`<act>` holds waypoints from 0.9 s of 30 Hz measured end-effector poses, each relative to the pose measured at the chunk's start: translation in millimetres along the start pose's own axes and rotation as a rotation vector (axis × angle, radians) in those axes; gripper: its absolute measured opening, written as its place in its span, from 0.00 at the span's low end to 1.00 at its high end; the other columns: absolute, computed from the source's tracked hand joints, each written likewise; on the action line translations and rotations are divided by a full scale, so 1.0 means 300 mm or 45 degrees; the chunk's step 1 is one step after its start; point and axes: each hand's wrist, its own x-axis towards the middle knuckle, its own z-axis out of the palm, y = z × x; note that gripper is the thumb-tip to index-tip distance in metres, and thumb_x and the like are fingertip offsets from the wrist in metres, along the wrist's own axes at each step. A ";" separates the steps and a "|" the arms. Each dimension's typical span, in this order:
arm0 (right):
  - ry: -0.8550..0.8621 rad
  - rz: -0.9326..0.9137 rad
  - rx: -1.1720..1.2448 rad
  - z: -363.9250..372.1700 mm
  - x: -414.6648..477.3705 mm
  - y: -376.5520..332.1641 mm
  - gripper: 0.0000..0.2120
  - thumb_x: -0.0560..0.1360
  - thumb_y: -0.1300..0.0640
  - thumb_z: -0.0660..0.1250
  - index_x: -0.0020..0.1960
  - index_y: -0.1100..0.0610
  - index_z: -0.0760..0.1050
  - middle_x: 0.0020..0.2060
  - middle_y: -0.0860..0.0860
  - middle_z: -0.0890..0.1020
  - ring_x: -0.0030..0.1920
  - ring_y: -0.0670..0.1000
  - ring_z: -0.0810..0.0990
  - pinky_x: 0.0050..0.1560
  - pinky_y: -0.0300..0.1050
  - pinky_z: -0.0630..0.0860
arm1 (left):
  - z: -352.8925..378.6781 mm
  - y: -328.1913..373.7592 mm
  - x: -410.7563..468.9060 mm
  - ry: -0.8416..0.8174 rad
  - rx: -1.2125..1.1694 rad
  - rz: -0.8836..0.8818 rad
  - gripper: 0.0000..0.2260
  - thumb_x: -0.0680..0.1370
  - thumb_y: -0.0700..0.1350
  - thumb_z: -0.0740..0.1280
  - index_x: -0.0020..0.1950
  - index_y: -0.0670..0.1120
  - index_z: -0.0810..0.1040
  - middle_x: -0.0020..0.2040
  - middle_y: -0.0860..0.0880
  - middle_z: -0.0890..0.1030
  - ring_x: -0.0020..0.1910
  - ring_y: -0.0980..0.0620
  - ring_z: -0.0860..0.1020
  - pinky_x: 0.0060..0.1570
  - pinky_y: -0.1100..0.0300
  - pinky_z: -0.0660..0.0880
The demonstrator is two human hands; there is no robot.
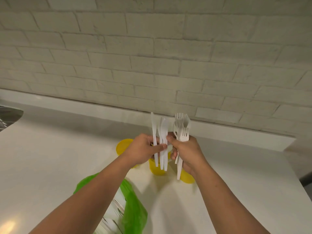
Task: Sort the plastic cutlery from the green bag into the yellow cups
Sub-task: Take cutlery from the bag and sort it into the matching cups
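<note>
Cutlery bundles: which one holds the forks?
The fork bundle gripped by the right hand: tined heads stick up from it. The knife bundle in the left hand shows only plain blades.

text: none legible | labels, brands, numbers: none legible

1. soft, warm indoor light falls evenly across the white brick wall (152, 48) and pale counter (50, 157).
2. a yellowish glare patch glows at the counter's lower left corner.
3. faint soft-edged shadows lie on the counter near the bottom centre.
4. the green bag (133, 208) is smeared by blur; wide-angle distortion bends brick lines toward the edges.
</note>
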 end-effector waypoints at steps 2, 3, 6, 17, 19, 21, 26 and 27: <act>0.025 0.047 0.092 -0.010 0.012 -0.010 0.06 0.76 0.60 0.74 0.49 0.63 0.80 0.34 0.60 0.78 0.22 0.52 0.69 0.27 0.45 0.71 | -0.008 -0.009 0.020 0.090 0.113 0.032 0.05 0.80 0.46 0.73 0.50 0.47 0.87 0.41 0.47 0.88 0.38 0.52 0.85 0.40 0.57 0.81; 0.032 0.070 0.146 -0.020 0.018 -0.017 0.05 0.76 0.61 0.73 0.47 0.62 0.79 0.34 0.59 0.76 0.22 0.52 0.69 0.26 0.44 0.70 | -0.010 -0.015 0.033 0.133 0.143 0.044 0.05 0.79 0.47 0.73 0.49 0.48 0.87 0.40 0.48 0.88 0.37 0.50 0.85 0.40 0.55 0.81; 0.001 0.158 0.280 -0.065 0.018 -0.037 0.05 0.79 0.60 0.70 0.46 0.61 0.77 0.29 0.55 0.73 0.22 0.50 0.67 0.25 0.42 0.69 | -0.014 -0.032 0.066 0.246 0.175 0.074 0.04 0.78 0.49 0.74 0.45 0.51 0.88 0.37 0.49 0.87 0.39 0.45 0.85 0.42 0.53 0.82; -0.052 0.161 0.260 -0.179 -0.006 -0.037 0.08 0.82 0.55 0.66 0.51 0.60 0.76 0.27 0.53 0.65 0.22 0.52 0.66 0.28 0.44 0.68 | 0.050 -0.143 0.150 0.363 0.560 0.073 0.08 0.76 0.47 0.76 0.40 0.52 0.79 0.32 0.57 0.80 0.34 0.54 0.79 0.37 0.59 0.71; -0.027 0.168 0.210 -0.181 -0.003 -0.023 0.08 0.82 0.55 0.67 0.52 0.60 0.77 0.27 0.53 0.65 0.23 0.53 0.67 0.28 0.44 0.69 | 0.064 -0.161 0.150 0.362 0.585 0.075 0.08 0.74 0.46 0.77 0.43 0.51 0.78 0.35 0.56 0.81 0.37 0.51 0.81 0.40 0.56 0.75; -0.014 0.179 0.167 -0.179 -0.003 -0.011 0.08 0.81 0.55 0.67 0.52 0.60 0.77 0.27 0.53 0.66 0.24 0.53 0.67 0.29 0.44 0.70 | 0.079 -0.174 0.150 0.366 0.564 0.075 0.09 0.74 0.46 0.77 0.44 0.52 0.77 0.36 0.55 0.81 0.35 0.50 0.81 0.40 0.53 0.79; 0.022 0.181 0.135 -0.176 0.003 0.004 0.07 0.81 0.55 0.68 0.51 0.60 0.78 0.26 0.53 0.68 0.23 0.53 0.68 0.29 0.44 0.70 | 0.105 -0.176 0.160 0.434 0.641 0.124 0.09 0.75 0.50 0.75 0.48 0.46 0.79 0.42 0.51 0.84 0.36 0.49 0.82 0.40 0.53 0.78; 0.023 0.180 0.129 -0.175 0.003 0.005 0.07 0.81 0.55 0.68 0.51 0.60 0.78 0.26 0.53 0.68 0.24 0.53 0.68 0.29 0.44 0.71 | 0.108 -0.173 0.160 0.432 0.644 0.149 0.10 0.75 0.50 0.75 0.48 0.46 0.79 0.42 0.52 0.85 0.37 0.50 0.81 0.40 0.55 0.77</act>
